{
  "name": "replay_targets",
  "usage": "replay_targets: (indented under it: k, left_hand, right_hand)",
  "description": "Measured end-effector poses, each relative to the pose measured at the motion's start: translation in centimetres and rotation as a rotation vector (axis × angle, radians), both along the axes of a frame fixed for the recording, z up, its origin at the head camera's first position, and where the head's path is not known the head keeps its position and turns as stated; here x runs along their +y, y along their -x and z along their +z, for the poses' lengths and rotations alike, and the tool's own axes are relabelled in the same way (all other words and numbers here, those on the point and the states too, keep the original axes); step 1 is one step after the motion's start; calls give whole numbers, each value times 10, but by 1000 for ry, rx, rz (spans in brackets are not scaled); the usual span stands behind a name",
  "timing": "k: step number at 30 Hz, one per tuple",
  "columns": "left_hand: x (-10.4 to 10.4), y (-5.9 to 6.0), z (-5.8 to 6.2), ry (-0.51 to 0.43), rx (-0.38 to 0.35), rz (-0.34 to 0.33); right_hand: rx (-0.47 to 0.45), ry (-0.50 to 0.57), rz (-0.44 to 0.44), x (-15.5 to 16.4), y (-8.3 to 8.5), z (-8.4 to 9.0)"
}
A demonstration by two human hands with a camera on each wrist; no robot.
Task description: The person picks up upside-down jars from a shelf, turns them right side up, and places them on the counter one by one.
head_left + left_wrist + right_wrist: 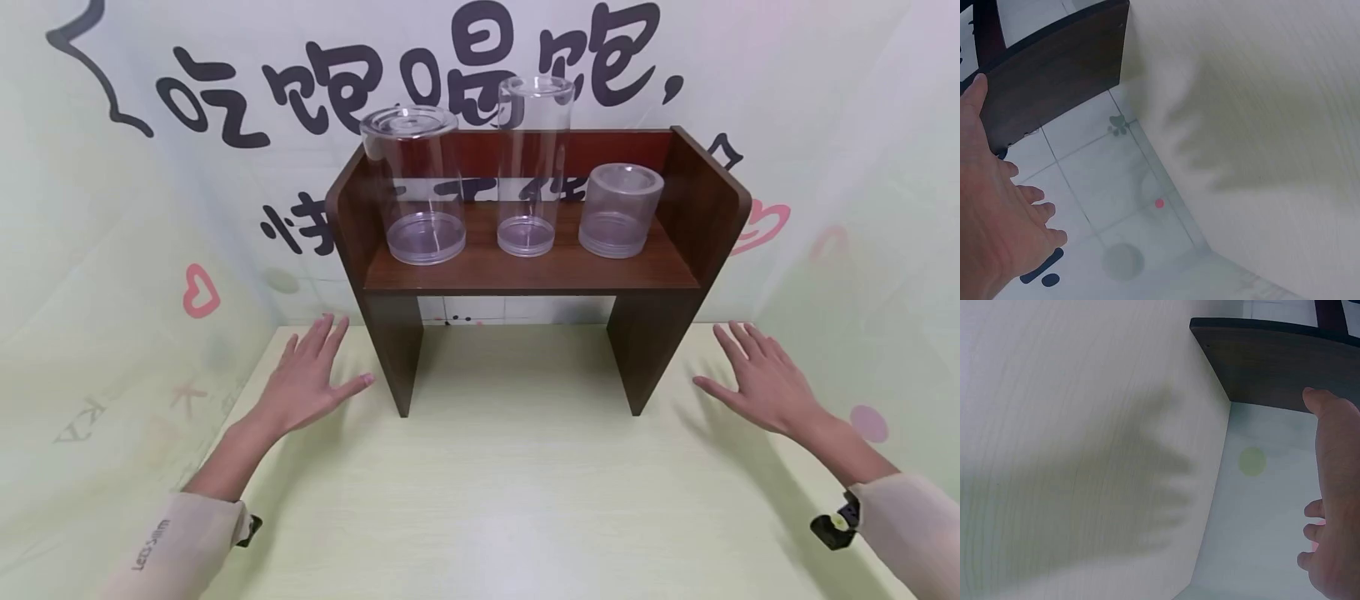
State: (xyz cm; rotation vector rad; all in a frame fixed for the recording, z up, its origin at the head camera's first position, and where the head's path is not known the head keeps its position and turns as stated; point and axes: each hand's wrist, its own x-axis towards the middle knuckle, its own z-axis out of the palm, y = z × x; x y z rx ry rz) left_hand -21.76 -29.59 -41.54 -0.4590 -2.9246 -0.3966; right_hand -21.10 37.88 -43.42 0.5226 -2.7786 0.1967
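Left hand (306, 379) and right hand (771, 385) flank the brown shelf (480, 271); fingers (337, 337) spread, released.

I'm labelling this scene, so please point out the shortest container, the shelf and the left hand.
Shortest container (620, 213), head view: front of its clear wall.
Shelf (480, 272), head view: bare board near its front edge.
Left hand (305, 379), head view: back of the hand.
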Motion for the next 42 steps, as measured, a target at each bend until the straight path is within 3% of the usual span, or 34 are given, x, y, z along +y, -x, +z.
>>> replay_targets:
  k: [7, 16, 24, 28, 34, 42]
  left_hand:
    - [12, -5, -7, -106, 30, -14]
    - [33, -15, -6, -278, 12, 80]
    - [53, -19, -4, -501, 145, 93]
    - [62, -20, -5, -628, 179, 109]
    - [75, -24, -5, -790, 207, 138]
    - [84, -25, -9, -914, 261, 129]
  right_hand:
    - [65, 28, 45, -2, -5, 2]
    - [83, 65, 35, -14, -17, 17]
    - [108, 130, 18, -29, -30, 31]
    - [143, 177, 16, -36, -37, 40]
    - [234, 246, 38, -45, -46, 51]
    - [427, 312, 121, -57, -53, 64]
